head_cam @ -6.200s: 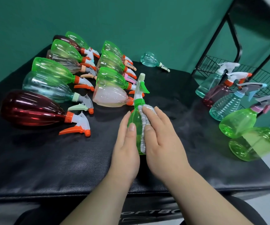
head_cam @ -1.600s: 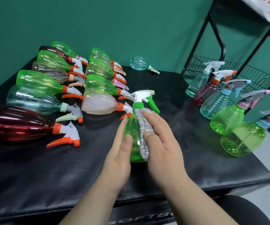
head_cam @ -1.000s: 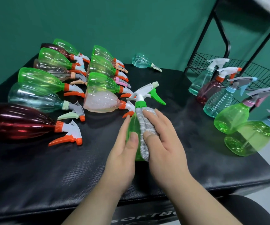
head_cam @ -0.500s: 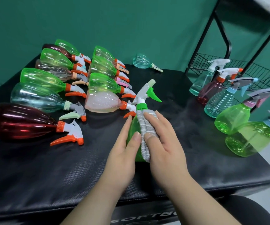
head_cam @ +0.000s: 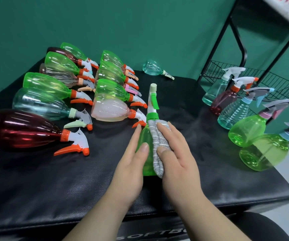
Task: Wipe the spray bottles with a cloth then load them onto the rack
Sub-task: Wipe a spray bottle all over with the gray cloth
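A translucent green plastic spray bottle [head_cam: 145, 136] stands upright on a black padded table [head_cam: 70, 180]. The left hand [head_cam: 131, 164] curls round its side to steady it; the right hand [head_cam: 176, 157] clasps a folded grey knitted cloth [head_cam: 155, 136] against it for wiping.

Between the left hand [head_cam: 129, 164] and right hand [head_cam: 176, 159], a green plastic spray bottle [head_cam: 144, 141] stood on the black padded table [head_cam: 53, 185], a grey knitted cloth [head_cam: 155, 145] against it. Rows of translucent plastic bottles [head_cam: 42, 103] lay left of the hands; five more bottles [head_cam: 248, 131] stood right, on the black wire rack [head_cam: 279, 84].
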